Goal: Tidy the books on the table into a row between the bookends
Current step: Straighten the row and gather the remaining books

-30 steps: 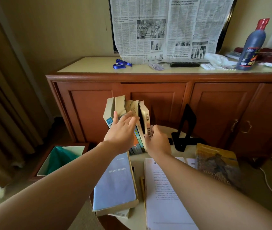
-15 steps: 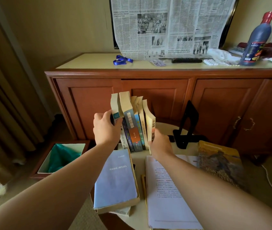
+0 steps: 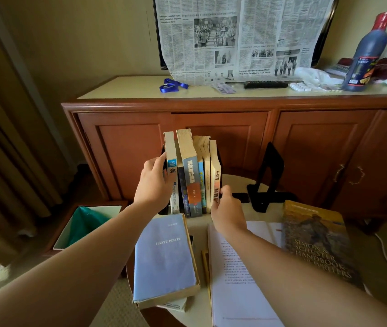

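Observation:
Several paperbacks stand upright in a row of books [image 3: 191,175] at the far edge of the small round table [image 3: 237,182]. My left hand [image 3: 156,182] presses on the row's left end, where a black bookend [image 3: 163,159] is mostly hidden behind it. My right hand [image 3: 226,211] holds the lower edge of the rightmost book. A second black bookend [image 3: 268,178] stands apart to the right. Lying flat are a pale blue book [image 3: 165,258], a white-paged open book [image 3: 237,274] and a brown handbook [image 3: 317,241].
A wooden sideboard [image 3: 211,128] stands right behind the table, carrying a newspaper [image 3: 242,36], a dark bottle [image 3: 364,55], a remote and a blue lanyard. A bin with a green liner [image 3: 86,225] sits on the floor at left. Curtains hang on the far left.
The leaning books have been pushed upright and squeezed together. My left hand moved from the spines to the row's left end; my right hand stayed at the right end.

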Demonstrator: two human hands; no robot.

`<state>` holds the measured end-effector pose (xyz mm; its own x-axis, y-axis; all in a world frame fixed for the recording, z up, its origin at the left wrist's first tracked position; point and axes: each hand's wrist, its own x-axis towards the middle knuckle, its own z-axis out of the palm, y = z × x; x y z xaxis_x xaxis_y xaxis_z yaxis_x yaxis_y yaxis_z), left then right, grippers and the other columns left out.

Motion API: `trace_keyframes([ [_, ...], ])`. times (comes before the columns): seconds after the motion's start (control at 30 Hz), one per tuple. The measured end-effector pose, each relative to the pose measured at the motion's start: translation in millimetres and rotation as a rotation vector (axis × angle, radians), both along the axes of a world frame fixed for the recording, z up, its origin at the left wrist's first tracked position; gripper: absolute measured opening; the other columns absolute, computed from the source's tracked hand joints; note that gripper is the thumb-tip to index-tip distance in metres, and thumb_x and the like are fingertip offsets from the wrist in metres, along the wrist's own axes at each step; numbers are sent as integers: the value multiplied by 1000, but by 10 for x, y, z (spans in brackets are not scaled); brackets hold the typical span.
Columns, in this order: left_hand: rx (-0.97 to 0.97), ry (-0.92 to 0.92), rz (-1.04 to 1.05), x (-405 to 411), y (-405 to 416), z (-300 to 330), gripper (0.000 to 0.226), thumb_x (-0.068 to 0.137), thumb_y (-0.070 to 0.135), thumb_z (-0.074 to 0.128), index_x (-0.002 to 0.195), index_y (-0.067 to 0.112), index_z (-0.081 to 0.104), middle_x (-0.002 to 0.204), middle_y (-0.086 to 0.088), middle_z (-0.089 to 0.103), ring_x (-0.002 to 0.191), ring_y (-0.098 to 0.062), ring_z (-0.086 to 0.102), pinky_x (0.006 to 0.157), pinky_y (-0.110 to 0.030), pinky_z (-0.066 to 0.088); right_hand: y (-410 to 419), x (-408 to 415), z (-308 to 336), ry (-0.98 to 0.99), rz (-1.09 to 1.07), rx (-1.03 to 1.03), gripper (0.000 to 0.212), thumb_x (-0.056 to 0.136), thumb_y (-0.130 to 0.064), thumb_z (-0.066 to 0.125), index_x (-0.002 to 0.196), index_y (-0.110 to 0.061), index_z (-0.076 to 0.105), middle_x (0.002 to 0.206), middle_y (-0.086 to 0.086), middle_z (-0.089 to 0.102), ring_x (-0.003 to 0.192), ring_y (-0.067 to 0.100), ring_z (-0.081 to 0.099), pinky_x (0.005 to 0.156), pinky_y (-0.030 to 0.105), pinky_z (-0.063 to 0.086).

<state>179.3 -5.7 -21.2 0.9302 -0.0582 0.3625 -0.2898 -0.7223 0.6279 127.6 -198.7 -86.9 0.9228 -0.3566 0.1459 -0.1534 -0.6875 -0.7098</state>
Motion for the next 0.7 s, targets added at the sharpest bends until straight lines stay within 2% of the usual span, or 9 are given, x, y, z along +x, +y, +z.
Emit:
trace_keyframes([
  [0.07, -10, 6, 26, -9, -19, 23, 57, 105, 29, 56, 158, 29, 35, 143, -6, 53, 121, -18, 52, 93, -29, 43, -65, -7, -12, -16, 26, -30, 14, 104, -14, 52, 97, -20, 42, 100, 2, 62, 74, 15, 59, 51, 23, 41],
  [0.13, -36, 24, 50, -21, -34, 18, 60, 105, 28, 56, 160, 28, 32, 138, -6, 57, 111, -15, 53, 89, -29, 44, -131, 10, -10, -6, 34, -100, 26, 102, -15, 57, 85, -20, 38, 93, 2, 61, 72, 19, 57, 50, 25, 35],
  [0.23, -64, 39, 4, -40, -36, -58, 66, 105, 26, 55, 161, 38, 23, 135, -3, 62, 109, -15, 56, 87, -34, 52, -185, 84, -1, 11, -12, -125, 29, 100, -23, 63, 85, -19, 39, 98, 9, 67, 71, 24, 57, 47, 27, 32],
  [0.3, -72, 49, -15, -71, -38, -85, 74, 103, 27, 59, 162, 40, 17, 141, -4, 57, 111, -16, 54, 90, -35, 52, -189, 100, -11, 28, -36, -132, 27, 100, -28, 65, 90, -18, 43, 97, 9, 67, 73, 24, 61, 48, 29, 38],
  [0.37, -54, -11, 45, -98, -36, -79, 84, 96, 28, 69, 162, 31, 19, 153, -8, 43, 129, -25, 48, 104, -44, 49, -177, 69, -17, -27, -25, -140, 24, 98, -31, 67, 98, -22, 44, 95, 4, 67, 74, 20, 64, 52, 34, 49],
  [0.43, 80, -213, 85, -104, -43, -15, 85, 88, 29, 77, 158, 17, 30, 157, -13, 37, 142, -34, 38, 117, -53, 38, -162, 21, 23, -219, 20, -124, 31, 95, -30, 70, 116, -28, 47, 105, -1, 64, 84, 14, 63, 60, 34, 55],
  [0.53, 366, -469, -35, -90, -195, 204, 71, 89, 31, 75, 151, 15, 46, 155, -10, 45, 143, -34, 37, 123, -62, 20, -182, 99, 165, -433, 87, -229, 68, 89, -19, 73, 148, -27, 41, 123, 1, 47, 106, 17, 51, 77, 30, 52],
  [0.6, 543, -460, -136, -81, -394, 347, 66, 93, 33, 70, 154, 18, 47, 158, -4, 45, 150, -29, 30, 125, -63, 5, -208, 177, 286, -458, 95, -306, 73, 90, -13, 68, 155, -27, 39, 122, 2, 45, 107, 22, 50, 82, 34, 52],
  [0.7, 794, -304, -169, -34, -663, 408, 70, 102, 40, 55, 164, 21, 26, 170, 3, 25, 160, -23, 7, 120, -63, -16, -228, 201, 377, -389, 167, -327, 66, 99, -12, 57, 158, -31, 37, 117, -3, 46, 109, 20, 49, 83, 37, 53],
])
